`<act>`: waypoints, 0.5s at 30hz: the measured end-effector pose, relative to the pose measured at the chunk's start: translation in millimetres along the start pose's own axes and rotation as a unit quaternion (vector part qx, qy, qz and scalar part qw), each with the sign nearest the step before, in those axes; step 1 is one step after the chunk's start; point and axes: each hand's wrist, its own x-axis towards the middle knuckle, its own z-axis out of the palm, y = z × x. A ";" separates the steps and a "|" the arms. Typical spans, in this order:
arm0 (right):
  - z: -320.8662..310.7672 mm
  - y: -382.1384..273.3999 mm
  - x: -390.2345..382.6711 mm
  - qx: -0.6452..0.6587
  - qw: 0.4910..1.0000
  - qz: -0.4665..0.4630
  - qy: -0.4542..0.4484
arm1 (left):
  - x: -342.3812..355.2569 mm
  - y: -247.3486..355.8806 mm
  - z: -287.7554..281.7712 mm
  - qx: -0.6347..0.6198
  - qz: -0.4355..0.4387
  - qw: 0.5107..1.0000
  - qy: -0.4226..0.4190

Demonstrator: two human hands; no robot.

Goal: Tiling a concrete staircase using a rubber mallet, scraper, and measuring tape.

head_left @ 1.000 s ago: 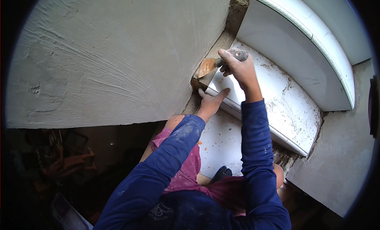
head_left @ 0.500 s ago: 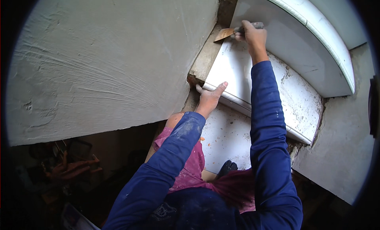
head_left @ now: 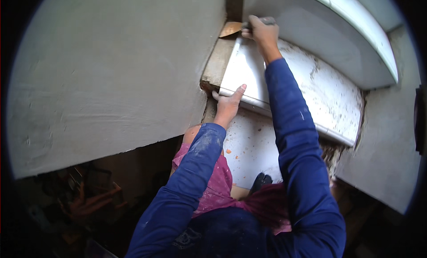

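My right hand (head_left: 263, 32) is closed round the grey handle of a trowel (head_left: 230, 29) at the back of a stair step. The orange-brown blade points left, over the bare concrete strip (head_left: 216, 64) beside the wall. Below it, my left hand (head_left: 227, 108) grips the front left corner of the white stair tread (head_left: 245, 64). Its thumb lies on the rounded front edge, one finger reaches toward the wall, and the other fingers are hidden under the edge. Dirt specks cover the tread's right part.
A grey plastered wall (head_left: 111, 80) rises close on the left. Behind the tread stands a white riser (head_left: 307, 40) under a curved upper tread (head_left: 371, 29). The lower step (head_left: 249, 144) carries crumbs and orange bits. Dark clutter (head_left: 95, 196) lies low at the left.
My right hand has carried the trowel farther left and back, so its blade is nearer the wall. My left hand keeps its place on the tread's corner. The whole view has shifted slightly.
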 end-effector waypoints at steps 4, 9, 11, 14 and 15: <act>-9.7 -8.7 16.7 -0.101 0.994 0.031 -0.008 | -13.5 17.8 5.5 -0.083 -0.034 0.995 -0.044; -13.2 -14.2 8.4 -0.063 0.997 0.040 -0.005 | -16.9 20.7 7.2 -0.078 -0.053 0.995 -0.041; -11.9 -11.3 5.3 -0.067 0.996 0.050 -0.013 | -10.6 16.2 0.0 -0.072 -0.049 0.991 -0.101; -3.9 -22.3 -2.0 -0.111 0.993 -0.025 -0.028 | 7.2 -6.2 -9.7 -0.024 0.003 0.998 -0.060; -9.4 -31.7 -4.4 -0.153 0.982 -0.110 -0.021 | 3.9 -4.6 -8.2 -0.028 0.001 0.998 -0.052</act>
